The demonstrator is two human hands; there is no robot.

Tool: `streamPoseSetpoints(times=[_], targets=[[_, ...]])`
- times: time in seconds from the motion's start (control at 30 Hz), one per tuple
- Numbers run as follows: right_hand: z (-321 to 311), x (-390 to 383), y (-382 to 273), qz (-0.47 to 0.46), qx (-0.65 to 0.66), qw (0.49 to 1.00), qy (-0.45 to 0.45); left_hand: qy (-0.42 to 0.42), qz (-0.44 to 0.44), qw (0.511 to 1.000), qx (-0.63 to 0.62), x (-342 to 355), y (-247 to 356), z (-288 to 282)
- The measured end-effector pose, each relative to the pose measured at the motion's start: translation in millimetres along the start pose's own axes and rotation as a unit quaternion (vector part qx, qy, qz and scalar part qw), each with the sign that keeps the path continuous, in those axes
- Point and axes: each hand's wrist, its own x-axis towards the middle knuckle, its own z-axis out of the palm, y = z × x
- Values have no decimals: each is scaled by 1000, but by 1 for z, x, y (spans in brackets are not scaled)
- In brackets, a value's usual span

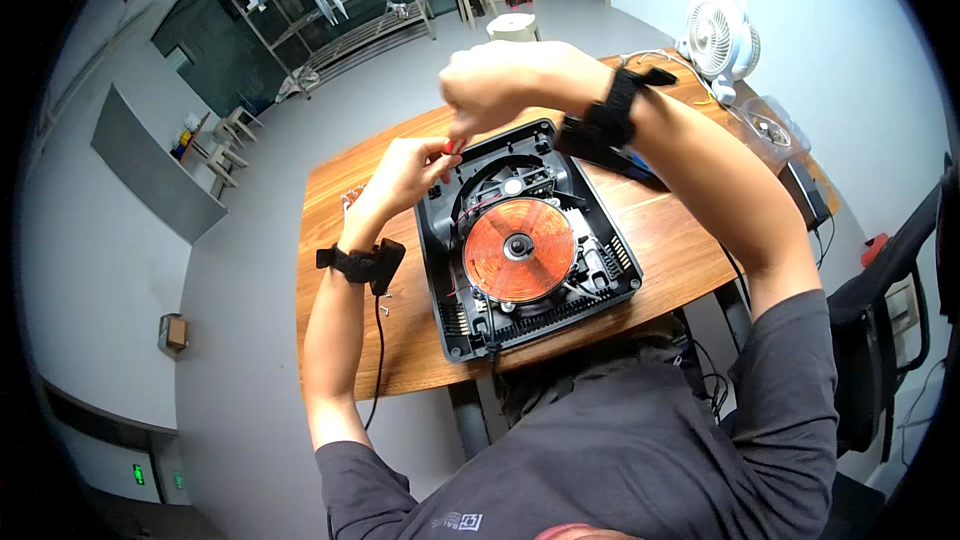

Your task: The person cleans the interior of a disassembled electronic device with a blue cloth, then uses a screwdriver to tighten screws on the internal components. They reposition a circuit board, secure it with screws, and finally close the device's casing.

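Observation:
An opened induction cooker [595,315] lies on the table in front of me, its black housing uncovered. Inside sits a round copper coil [490,260], with a fan behind it and thin wires around. My left hand [405,177] is closed over the housing's far left corner, fingers pinched at a small red object [453,147]. Just above it my right hand [487,90], also closed, meets the same red object from above. Its kind is mostly hidden by my fingers. Black straps with small devices circle both wrists.
The wooden table [395,355] carries loose screws [386,310] left of the cooker. Beyond my right arm are a white fan [718,35], a clear plastic container [772,130] and a black box [803,192]. A black cable hangs from my left wrist device. A chair [870,360] stands at right.

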Motion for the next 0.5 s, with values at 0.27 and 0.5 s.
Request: streamPoseSetpoints(times=[0.27,0.5], targets=[[49,-94,16,75,96,992,19,0,198,961,194,25,44,10],[61,-144,26,157,143,976,-44,-59,174,974,133,43,54,42]])
